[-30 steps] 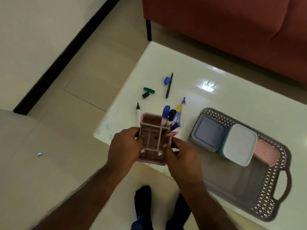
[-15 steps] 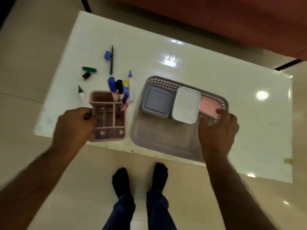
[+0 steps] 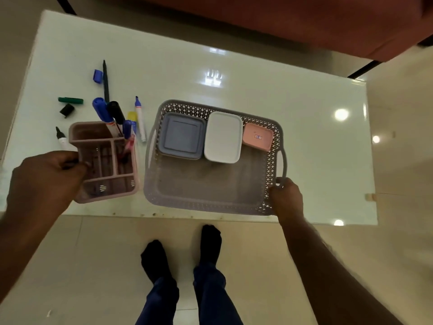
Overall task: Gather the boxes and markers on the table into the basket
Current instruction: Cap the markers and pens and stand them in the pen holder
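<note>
Glossy white glass tabletop (image 3: 257, 73) on beige tile floor, red-brown sofa (image 3: 304, 22) along the top of the frame.

Upper left of the table, loose items: green marker cap piece (image 3: 70, 100), small black cap (image 3: 67, 110) just below it, blue cap (image 3: 98, 76) beside a thin dark pen (image 3: 106, 82). White marker with black tip (image 3: 61, 137) lies at the left edge of the holder, partly hidden behind it.

My left hand (image 3: 44, 181), lower left: fingers curled round the left wall of the pink plastic compartment holder (image 3: 106, 161), thumb on the rim. Firm grip. Holder sits at the near table edge, tilted toward me. Standing in its far compartments: blue-capped marker (image 3: 102, 110), black-capped marker (image 3: 116, 112), a yellow-capped one (image 3: 132, 116), a short blue one (image 3: 127, 129), plus something pink-red lower down, blurred. White marker with blue tip (image 3: 140, 118) lies on the table between holder and basket.

Centre: grey perforated plastic basket (image 3: 210, 205) with side handles, flat on the table, just beside the holder. Along its far wall, left to right: blue-grey square lidded box (image 3: 181, 136), white rectangular lidded box (image 3: 223, 137), small pink box with a label (image 3: 257, 137). All three touching in a row. Near half of the basket floor is bare.

My right hand (image 3: 287, 198), lower right: fingers wrapped on the basket's near right corner, just below the right handle. Closed on the rim.

Bottom centre: my feet in black socks (image 3: 210, 240), blue trousers.
</note>
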`<state>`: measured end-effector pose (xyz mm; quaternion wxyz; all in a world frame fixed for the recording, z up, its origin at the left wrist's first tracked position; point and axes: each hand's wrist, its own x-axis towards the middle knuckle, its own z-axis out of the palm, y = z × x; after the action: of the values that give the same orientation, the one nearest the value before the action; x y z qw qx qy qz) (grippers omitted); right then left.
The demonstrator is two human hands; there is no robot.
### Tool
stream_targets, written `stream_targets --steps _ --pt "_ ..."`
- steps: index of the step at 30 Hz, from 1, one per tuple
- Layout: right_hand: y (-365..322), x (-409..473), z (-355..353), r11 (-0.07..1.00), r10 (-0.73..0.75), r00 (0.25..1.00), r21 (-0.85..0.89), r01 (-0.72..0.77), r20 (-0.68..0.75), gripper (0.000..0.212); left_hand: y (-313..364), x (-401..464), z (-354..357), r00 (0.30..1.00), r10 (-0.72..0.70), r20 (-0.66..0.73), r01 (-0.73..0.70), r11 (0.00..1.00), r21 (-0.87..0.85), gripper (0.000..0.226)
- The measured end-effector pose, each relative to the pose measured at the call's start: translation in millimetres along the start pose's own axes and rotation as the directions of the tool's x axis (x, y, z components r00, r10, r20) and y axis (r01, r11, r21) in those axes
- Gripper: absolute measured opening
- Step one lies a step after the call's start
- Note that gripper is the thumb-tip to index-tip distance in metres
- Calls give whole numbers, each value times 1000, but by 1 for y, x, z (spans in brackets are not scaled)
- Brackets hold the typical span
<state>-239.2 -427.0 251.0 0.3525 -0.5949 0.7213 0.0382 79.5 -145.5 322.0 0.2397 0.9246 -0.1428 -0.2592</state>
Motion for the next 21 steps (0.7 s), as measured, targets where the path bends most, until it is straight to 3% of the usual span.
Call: stream_targets --steps 3,6,10,14,18,21 --pt "7 19 -2 1000 -29 998 -9 29 -59 37 -40 27 9 999 -44 -9 44 999 -24 17" --pt "7 38 -13 999 -35 995 36 38 -96 33 -79 54 16 999 -1 -46 -1 1000 -30 29" --pt "-1 60 -37 991 -11 994 133 25 -108 29 16 13 5 999 -7 -36 7 1000 -11 26" --pt "-8 83 -61 979 24 993 204 0 -118 21 58 -4 8 996 29 -86 -28 1000 9 19" --pt "-9 107 -83 971 31 993 239 -2 -118 21 51 10 24 999 32 -41 -33 999 -23 19" --pt "-12 120 -91 973 6 992 230 24 -128 22 -3 49 54 1000 27 -13 -28 997 -77 22"
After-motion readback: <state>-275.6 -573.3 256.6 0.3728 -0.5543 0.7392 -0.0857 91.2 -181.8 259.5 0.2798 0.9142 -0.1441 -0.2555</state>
